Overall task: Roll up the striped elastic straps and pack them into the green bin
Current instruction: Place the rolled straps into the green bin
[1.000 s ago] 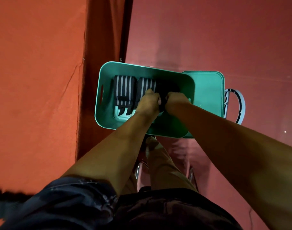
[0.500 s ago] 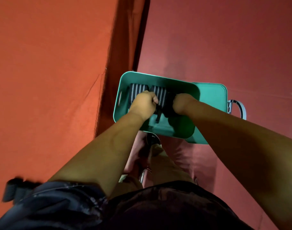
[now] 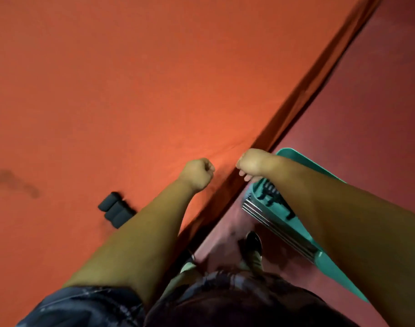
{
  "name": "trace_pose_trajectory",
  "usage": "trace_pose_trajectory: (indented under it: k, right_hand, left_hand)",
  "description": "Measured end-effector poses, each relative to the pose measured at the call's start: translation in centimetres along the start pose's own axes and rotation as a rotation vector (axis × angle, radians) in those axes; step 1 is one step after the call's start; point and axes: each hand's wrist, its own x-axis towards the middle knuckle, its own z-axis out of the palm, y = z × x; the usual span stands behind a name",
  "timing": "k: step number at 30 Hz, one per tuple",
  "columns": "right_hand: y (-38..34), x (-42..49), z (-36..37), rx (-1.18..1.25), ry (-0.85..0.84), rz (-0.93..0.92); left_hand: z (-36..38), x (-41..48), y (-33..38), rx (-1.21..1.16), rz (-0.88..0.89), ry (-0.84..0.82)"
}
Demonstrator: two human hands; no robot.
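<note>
Head view, blurred: both hands are hovering over the edge of the orange cloth [image 3: 107, 90]. The left hand [image 3: 198, 173] is clenching into a fist with nothing showing in it. The right hand [image 3: 251, 164] is curling its fingers downward; cannot tell if it is holding anything.

The green bin [image 3: 293, 156] is sitting low on the right, mostly hidden under the right forearm, perched on metal bars [image 3: 272, 223]. The striped straps [image 3: 270, 190] are lying inside it, with dark loose ends sticking out of the rolls. Two dark rolls [image 3: 115, 210] are lying on the cloth near the left forearm; stripes are not showing, so cannot tell if they are straps.

Risks, as I am judging them:
- The right forearm is crossing right above the bin, so a low swing is likely knocking it off the bars.
- The elastic is probably springing open where ends are hanging loose.
- Reaching for the dark rolls with the left forearm this close is risking brushing them away.
</note>
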Motion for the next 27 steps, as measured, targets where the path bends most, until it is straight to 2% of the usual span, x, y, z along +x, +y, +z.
trace_pose_trajectory:
  k: [6,14,21,27]
  right_hand:
    - [-10.4,2.9,8.6,-0.192,-0.127,-0.101]
    - [-19.2,3.1,23.1,-0.396,-0.331,-0.193]
    - [-19.9,5.4,31.5,-0.462,-0.353,-0.161]
    - [-18.8,7.6,34.3,-0.397,-0.289,-0.085]
  left_hand:
    - [-5.4,-7.0,-11.6,-0.171,-0.239,0.099]
    - [-6.5,-14.7,-25.8,-0.316,-0.509,0.238]
    - [-5.3,-16.0,-33.1,-0.435,-0.576,0.210]
    - [-4.6,-14.0,-34.9,-0.385,-0.510,0.191]
